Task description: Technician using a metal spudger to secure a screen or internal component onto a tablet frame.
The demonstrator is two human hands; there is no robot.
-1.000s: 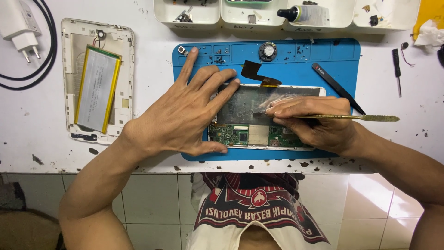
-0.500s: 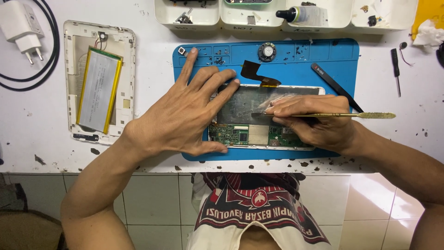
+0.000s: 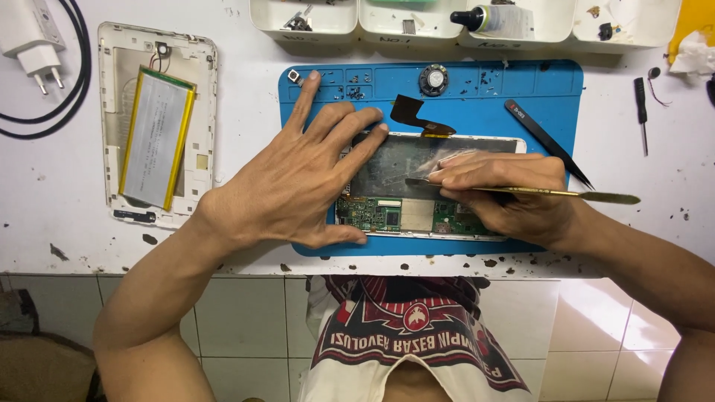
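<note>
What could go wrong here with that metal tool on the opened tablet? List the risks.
1. The right hand works a thin metal spudger just above the bare green circuit board; a slip might scratch or short parts.
2. The brown flex cable sticks out at the tablet's top edge; prying could strain or tear it.
3. The left hand presses flat on the opened tablet; hard pressure might crack it.
</note>
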